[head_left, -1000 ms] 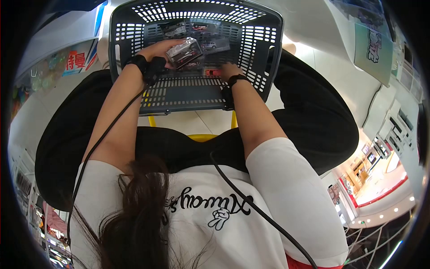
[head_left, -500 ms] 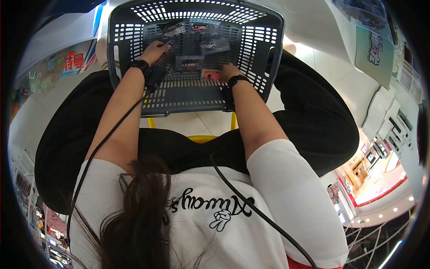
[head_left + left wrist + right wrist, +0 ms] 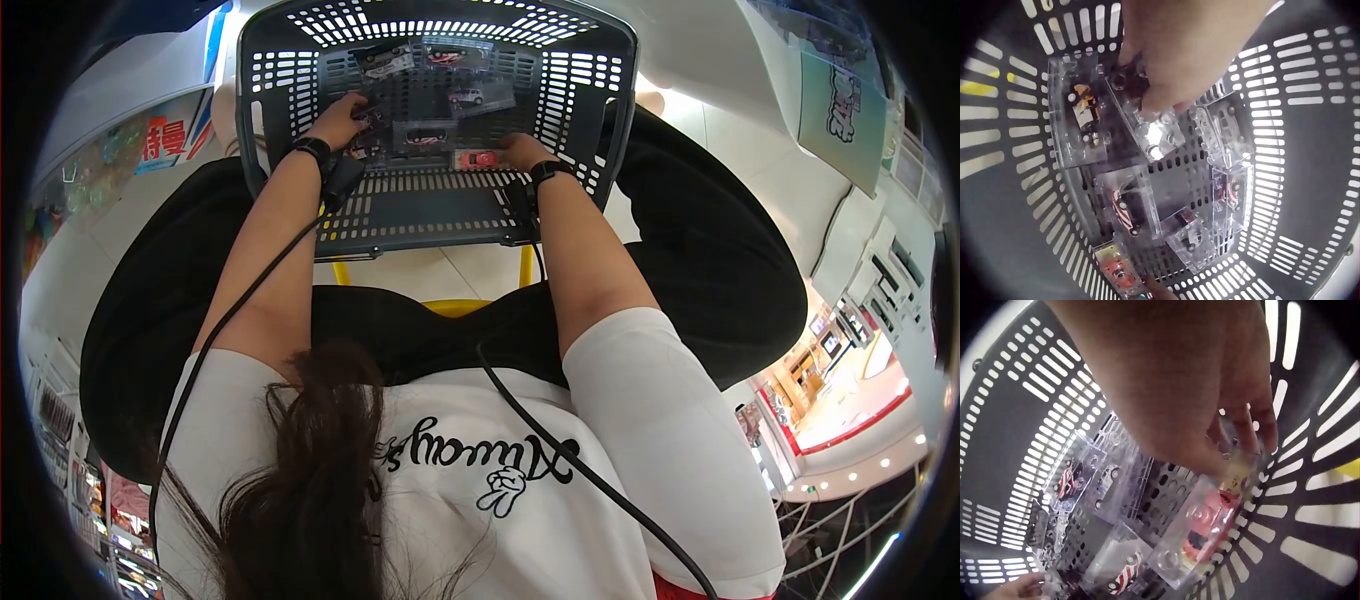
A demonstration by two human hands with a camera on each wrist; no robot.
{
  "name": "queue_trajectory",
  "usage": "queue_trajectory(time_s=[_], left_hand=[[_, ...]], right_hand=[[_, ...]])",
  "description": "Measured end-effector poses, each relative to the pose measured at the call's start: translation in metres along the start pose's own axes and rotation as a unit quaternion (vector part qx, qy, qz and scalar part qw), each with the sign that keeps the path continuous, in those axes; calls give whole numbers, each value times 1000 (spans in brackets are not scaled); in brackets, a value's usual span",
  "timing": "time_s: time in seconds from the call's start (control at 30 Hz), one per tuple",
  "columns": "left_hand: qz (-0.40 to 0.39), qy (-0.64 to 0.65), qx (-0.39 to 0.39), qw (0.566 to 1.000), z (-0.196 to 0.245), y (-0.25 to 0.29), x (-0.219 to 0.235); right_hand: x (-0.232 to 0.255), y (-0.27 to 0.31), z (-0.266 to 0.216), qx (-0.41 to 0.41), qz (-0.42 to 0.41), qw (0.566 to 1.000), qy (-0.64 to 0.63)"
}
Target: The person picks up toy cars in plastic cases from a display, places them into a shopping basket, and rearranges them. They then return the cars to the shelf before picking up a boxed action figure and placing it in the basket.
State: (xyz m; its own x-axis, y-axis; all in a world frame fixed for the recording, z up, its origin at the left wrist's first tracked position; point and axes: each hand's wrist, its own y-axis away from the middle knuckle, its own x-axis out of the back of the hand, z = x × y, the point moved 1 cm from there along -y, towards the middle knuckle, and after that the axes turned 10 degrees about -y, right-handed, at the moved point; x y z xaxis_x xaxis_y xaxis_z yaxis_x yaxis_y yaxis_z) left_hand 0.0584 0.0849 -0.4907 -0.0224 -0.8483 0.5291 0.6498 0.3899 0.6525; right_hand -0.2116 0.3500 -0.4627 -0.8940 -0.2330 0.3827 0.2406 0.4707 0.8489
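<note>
Inside a dark grey plastic basket [image 3: 420, 210] lie several clear display cases with toy cars. My left hand [image 3: 338, 125] is at the basket's left side, its fingers on a clear toy car case [image 3: 1150, 128] that lies at an angle beside a case with an orange and white car [image 3: 1085, 115]. My right hand [image 3: 524, 152] pinches the end of a clear case with a red toy car [image 3: 1210, 522], near the basket's front right. Between the hands lies a case with a red-and-white striped car [image 3: 425, 135].
Farther in are a case with a white car [image 3: 466, 98], another with a red and white car [image 3: 450, 55] and one at the back left [image 3: 385, 62]. Slotted walls surround them. A black cable [image 3: 260, 255] runs along the left arm.
My left hand has lowered a clear case into the basket's left side, uncovering the striped car's case. The right hand stays at the red car's case, having shifted slightly right.
</note>
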Motion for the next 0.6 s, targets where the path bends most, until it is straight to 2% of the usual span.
queue_trajectory(time_s=[0.07,0.17,0.27,0.37,0.43,0.53,0.57,0.6], left_hand=[[-10,-8,13,1000,14,3,7],[42,-109,119,986,59,7,35],[194,-168,104,961,80,9,49],[269,-240,1,933,94,3,49],[225,-326,-21,918,85,-8,39],[183,-391,-15,902,87,-6,38],[173,-402,-6,899,89,-4,39],[146,-379,-12,914,86,-7,38]], right_hand=[[2,0,-2,10,15,1000,24],[0,-11,-8,7,39,998,55],[-5,-19,-12,2,72,997,40],[-1,-8,-28,12,80,997,23],[-2,-5,-30,14,77,997,-10],[-11,-10,-23,23,-64,987,144],[-8,-3,-26,16,-74,984,159],[-3,11,-34,9,-84,981,175]])
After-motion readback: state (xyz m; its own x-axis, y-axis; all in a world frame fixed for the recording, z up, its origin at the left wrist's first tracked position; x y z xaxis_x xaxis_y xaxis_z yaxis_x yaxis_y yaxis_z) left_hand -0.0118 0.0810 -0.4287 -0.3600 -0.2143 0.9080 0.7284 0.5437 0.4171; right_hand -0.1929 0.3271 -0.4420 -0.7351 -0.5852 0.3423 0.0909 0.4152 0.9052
